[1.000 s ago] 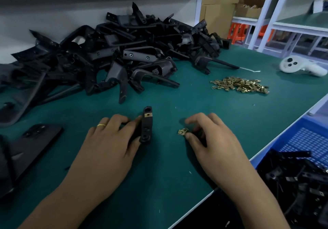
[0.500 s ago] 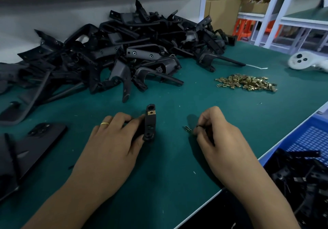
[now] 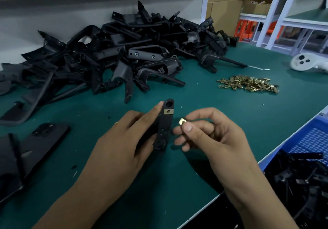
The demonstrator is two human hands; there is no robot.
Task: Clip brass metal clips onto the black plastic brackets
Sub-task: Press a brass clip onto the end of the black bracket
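Above a green bench mat (image 3: pixel 204 115), the left hand (image 3: pixel 124 145) grips a black plastic bracket (image 3: pixel 164 127) already bearing one brass clip (image 3: pixel 167 111). The right hand (image 3: pixel 211 136) pinches a second brass clip (image 3: pixel 182 121) just beside it. Behind lie a bracket heap (image 3: pixel 124 55), a loose clip pile (image 3: pixel 248 84), and a white controller (image 3: pixel 303 63).

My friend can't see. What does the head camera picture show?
The left hand holds a black bracket with one brass clip on it, while the right hand pinches a second clip beside it, above a green table.
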